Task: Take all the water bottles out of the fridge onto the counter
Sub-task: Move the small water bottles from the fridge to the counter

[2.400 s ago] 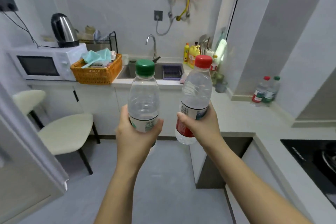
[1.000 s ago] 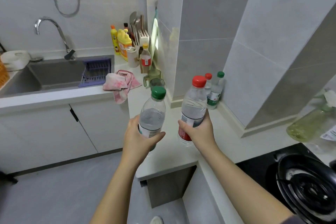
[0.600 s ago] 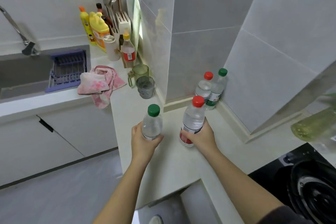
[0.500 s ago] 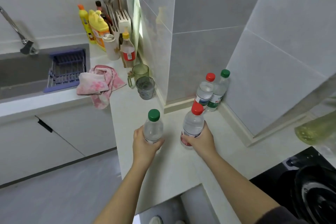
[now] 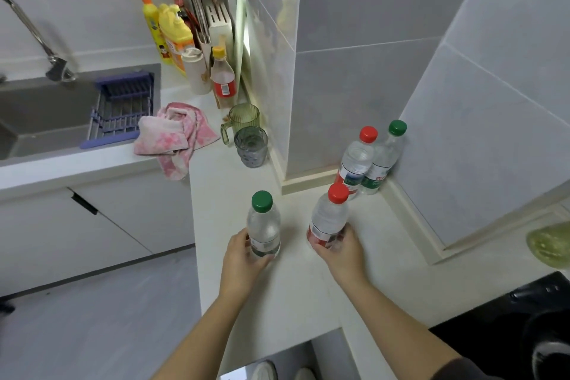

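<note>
left hand [image 5: 243, 259] gripping green-cap bottle [image 5: 263, 225] | right hand [image 5: 340, 251] gripping red-cap bottle [image 5: 328, 219] | both looking light, slick, crushable; holding low

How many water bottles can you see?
4. The left hand holds the green-cap bottle, the right hand holds the red-cap bottle; the far red bottle and far green bottle stand together in the corner.

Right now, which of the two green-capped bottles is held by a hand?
The front green-capped bottle: it is in the grip of the left hand. The other green-capped bottle stands free in the wall corner.
</note>
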Motion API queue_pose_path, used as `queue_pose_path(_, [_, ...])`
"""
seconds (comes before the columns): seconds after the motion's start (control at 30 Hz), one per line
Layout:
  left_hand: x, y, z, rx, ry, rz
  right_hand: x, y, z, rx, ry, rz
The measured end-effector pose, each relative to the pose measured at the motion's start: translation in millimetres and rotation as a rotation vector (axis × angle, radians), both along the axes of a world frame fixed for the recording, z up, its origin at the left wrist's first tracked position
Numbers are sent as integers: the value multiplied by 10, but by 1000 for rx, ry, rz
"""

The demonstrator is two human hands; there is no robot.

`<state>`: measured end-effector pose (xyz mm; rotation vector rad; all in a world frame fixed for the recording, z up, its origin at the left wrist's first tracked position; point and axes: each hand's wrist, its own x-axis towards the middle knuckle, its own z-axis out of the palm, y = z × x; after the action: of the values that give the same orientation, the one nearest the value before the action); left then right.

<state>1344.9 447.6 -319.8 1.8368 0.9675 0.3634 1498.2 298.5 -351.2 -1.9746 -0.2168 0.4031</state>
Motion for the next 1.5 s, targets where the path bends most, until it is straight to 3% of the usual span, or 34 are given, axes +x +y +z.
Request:
queue_pose_path(0.23, [438, 117, 8, 44, 50, -52, 317, 237, -59, -86, -68, -50])
queue_pose_path(0.57, [1219, 151, -56, 53, 62, 1, 751, 458, -125, -55, -137, -165])
queue_pose_path(1.0, [1265, 213, -171, 123, 131, -40, 926, 500, -100, -16, -102, -147])
queue_pose_path(1.2, [1300, 143, -10, 141, 110, -83, 929, 397, -21, -101, -311, -102])
queue_pose_path(1.5, [1321, 197, -32, 125, 94, -132, 994, 393, -66, -84, -307, -72])
